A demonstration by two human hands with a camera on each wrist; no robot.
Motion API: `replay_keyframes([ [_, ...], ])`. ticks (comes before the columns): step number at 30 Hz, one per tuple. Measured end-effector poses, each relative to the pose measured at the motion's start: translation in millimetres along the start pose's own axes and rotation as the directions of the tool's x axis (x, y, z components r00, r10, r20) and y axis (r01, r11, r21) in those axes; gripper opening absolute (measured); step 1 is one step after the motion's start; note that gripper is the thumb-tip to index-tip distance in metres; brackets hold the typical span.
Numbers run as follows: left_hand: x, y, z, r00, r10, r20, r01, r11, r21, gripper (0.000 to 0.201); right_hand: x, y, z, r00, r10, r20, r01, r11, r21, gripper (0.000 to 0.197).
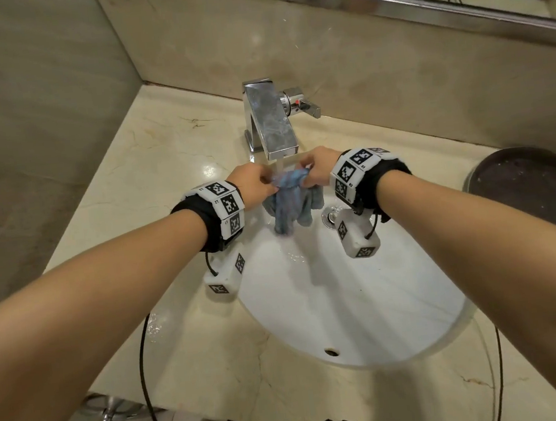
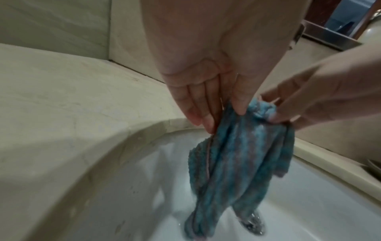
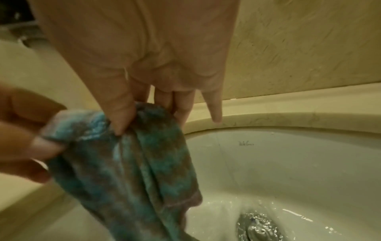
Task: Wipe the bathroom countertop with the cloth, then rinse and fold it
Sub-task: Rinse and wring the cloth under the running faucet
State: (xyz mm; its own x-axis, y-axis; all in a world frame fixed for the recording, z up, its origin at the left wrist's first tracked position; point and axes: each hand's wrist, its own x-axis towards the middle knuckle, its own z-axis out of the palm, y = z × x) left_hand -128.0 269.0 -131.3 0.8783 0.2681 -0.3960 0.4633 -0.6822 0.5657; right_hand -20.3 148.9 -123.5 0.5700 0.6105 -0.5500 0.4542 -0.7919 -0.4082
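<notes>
A wet blue cloth hangs bunched under the running chrome faucet, over the white sink basin. My left hand pinches its upper left edge between thumb and fingers, and in the left wrist view that hand has its thumb pressed on the cloth. My right hand pinches the upper right edge; the right wrist view shows that hand with the thumb on the cloth and the little finger sticking out free. The cloth's lower end trails down toward the drain.
The beige marble countertop surrounds the basin, with a wall at the left and a backsplash behind. A dark round tray sits at the right. The faucet handle sticks out to the right. Cables hang from both wrists. Water pools by the basin's left rim.
</notes>
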Motion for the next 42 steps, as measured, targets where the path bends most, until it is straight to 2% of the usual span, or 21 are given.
replay_keyframes([
  [3,0.3,-0.7,-2.8,0.998,-0.020,-0.062,0.019,1.000,-0.023,0.039,-4.2,-10.4,-4.3,0.997,-0.056,-0.049,0.060,0.993,0.103,0.026],
  [6,0.0,5.2,-2.8,0.997,-0.012,-0.080,0.005,0.997,-0.083,0.053,-6.3,-17.6,-3.1,0.997,-0.050,-0.057,0.060,0.980,0.189,0.033],
  [9,-0.1,11.4,-4.3,0.993,-0.009,-0.120,0.004,0.999,-0.040,0.044,-3.3,-19.0,0.1,0.997,-0.053,-0.061,0.064,0.978,0.201,0.045],
  [11,-0.3,13.2,-5.5,0.988,-0.016,-0.153,0.011,0.999,-0.036,0.034,-1.9,-16.1,1.2,0.999,-0.035,-0.041,0.039,0.994,0.105,0.049],
  [15,-1.2,12.6,-2.0,0.990,-0.013,-0.142,-0.003,0.994,-0.112,0.032,-5.6,-8.5,-0.2,0.996,0.014,0.091,-0.005,0.995,-0.104,0.034],
  [18,-3.5,10.2,0.7,0.990,-0.017,-0.140,-0.007,0.986,-0.166,0.035,-6.8,-5.2,-0.4,0.992,0.044,0.118,-0.030,0.992,-0.121,0.014],
  [20,-3.1,6.7,0.7,0.990,-0.028,-0.140,0.001,0.982,-0.189,0.036,-9.1,-5.2,0.4,0.994,0.035,0.099,-0.022,0.991,-0.135,0.013],
  [22,-1.7,2.7,-0.4,0.991,-0.046,-0.123,0.026,0.987,-0.161,0.035,-11.2,-4.1,1.1,0.997,0.034,0.066,-0.030,0.997,-0.069,0.002],
  [25,-1.1,-2.5,-2.5,0.996,-0.051,-0.077,0.042,0.993,-0.108,0.037,-10.6,-4.0,4.4,1.000,0.011,0.017,-0.013,0.996,0.092,0.019],
  [27,-3.3,-3.5,-2.9,0.999,-0.027,-0.045,0.020,0.990,-0.137,0.054,-10.6,-7.6,6.8,1.000,-0.024,-0.003,0.024,0.991,0.134,0.032],
  [30,-4.6,-0.6,-0.9,0.999,0.011,-0.031,-0.015,0.990,-0.140,0.069,-10.0,-15.7,9.0,1.000,-0.025,0.007,0.023,0.982,0.189,0.033],
  [32,-3.7,1.7,0.7,0.999,0.019,-0.031,-0.022,0.994,-0.105,0.063,-10.1,-19.1,7.4,1.000,-0.016,0.016,0.012,0.980,0.199,0.030],
  [35,-2.2,3.1,-2.0,0.999,0.009,-0.037,-0.012,0.996,-0.086,0.038,-10.3,-15.6,5.6,1.000,-0.004,0.011,0.000,0.961,0.276,0.018],
  [37,-1.7,2.9,-4.0,1.000,0.011,-0.019,-0.013,0.994,-0.112,0.027,-9.7,-9.0,8.7,1.000,0.010,0.014,-0.014,0.946,0.324,0.027],
  [42,-1.0,-1.4,1.7,0.998,0.017,0.056,-0.015,0.999,-0.032,0.049,-9.1,-2.5,10.9,1.000,-0.006,-0.008,0.009,0.895,0.447,0.036],
])
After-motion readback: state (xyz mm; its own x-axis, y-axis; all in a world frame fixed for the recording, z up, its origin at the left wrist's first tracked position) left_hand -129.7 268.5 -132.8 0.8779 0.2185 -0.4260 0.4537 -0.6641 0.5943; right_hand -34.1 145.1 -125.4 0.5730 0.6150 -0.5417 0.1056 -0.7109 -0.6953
